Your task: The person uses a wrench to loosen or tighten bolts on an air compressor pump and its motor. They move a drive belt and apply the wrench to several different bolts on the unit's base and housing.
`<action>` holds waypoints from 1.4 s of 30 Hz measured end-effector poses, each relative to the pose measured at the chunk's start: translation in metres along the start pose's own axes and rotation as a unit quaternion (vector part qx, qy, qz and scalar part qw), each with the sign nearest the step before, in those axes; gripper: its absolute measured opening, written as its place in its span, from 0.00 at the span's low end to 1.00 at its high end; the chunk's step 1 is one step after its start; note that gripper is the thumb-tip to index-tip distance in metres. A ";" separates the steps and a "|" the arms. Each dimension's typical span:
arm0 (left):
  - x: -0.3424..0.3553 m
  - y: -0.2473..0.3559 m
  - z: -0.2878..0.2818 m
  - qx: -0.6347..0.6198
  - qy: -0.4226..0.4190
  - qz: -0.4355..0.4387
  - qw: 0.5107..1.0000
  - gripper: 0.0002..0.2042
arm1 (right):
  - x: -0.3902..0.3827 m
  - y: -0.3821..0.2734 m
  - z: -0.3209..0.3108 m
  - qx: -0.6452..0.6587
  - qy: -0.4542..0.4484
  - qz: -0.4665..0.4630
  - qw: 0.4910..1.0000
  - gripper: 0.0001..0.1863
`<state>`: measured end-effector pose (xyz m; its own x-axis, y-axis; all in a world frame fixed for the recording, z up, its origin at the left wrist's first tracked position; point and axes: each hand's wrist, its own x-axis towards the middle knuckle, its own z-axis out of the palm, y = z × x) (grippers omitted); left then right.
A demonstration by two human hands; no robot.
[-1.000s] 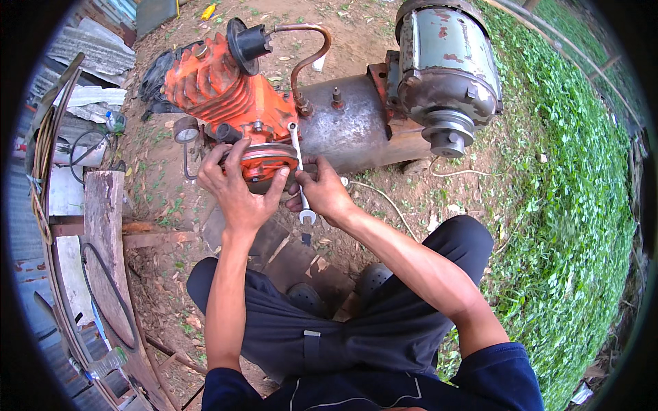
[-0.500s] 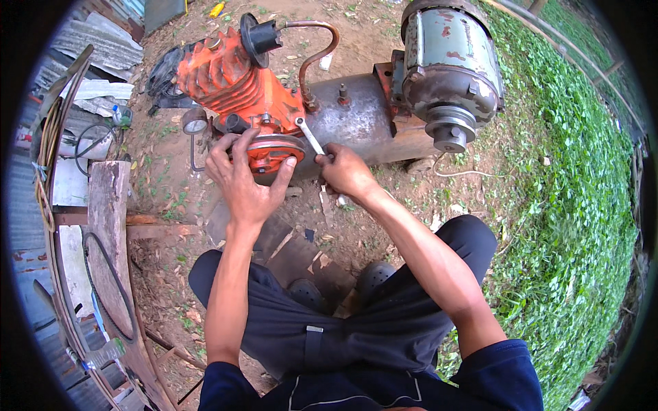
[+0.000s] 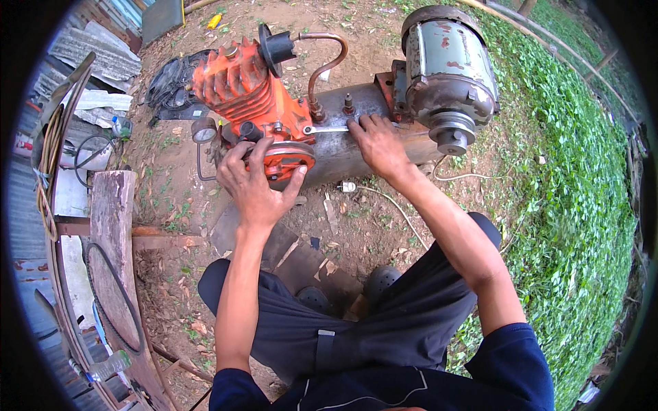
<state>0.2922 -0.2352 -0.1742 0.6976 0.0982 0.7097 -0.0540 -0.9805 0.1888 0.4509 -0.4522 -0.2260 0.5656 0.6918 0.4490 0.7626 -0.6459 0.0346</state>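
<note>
1. Orange compressor pump taken as landmark. Wheel pulley in place at the pump's near, lower side; pump itself seated at the left end of the steel tank.
2. Combination wrench lies level, ring end against the pump's lower right edge. Work there looks mid-course, in my judgement. Fastener under the ring is covered; cannot tell whether it is tight or slack.
3. Electric motor stands to the pump's right. Its stepped pulley is bare of any drive belt, so that linkage appears undone. Black loop, perhaps a belt, lies well off to the pump's lower left on a weathered plank.
4. Left hand, just below the pump: spread wide, fingers over the wheel's left and upper rim, thumb on its lower right, holding it, I'd judge steadying. Left forearm nearly upright.
5. Right hand, right of the pump: palm down, closed over the wrench's outer part, far end mostly hidden. Right forearm slants up and leftward, elbow bent outward.
</note>
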 end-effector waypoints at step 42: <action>0.003 0.002 -0.004 -0.017 -0.007 -0.015 1.000 0.36 | 0.004 -0.099 -0.023 0.685 -0.197 0.479 0.511 0.14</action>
<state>0.2913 -0.2360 -0.1691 0.7099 0.1253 0.6931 -0.0559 -0.9709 0.2327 0.3698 -0.3931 -0.2071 0.6986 0.4556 -0.5517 -0.5740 -0.1033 -0.8123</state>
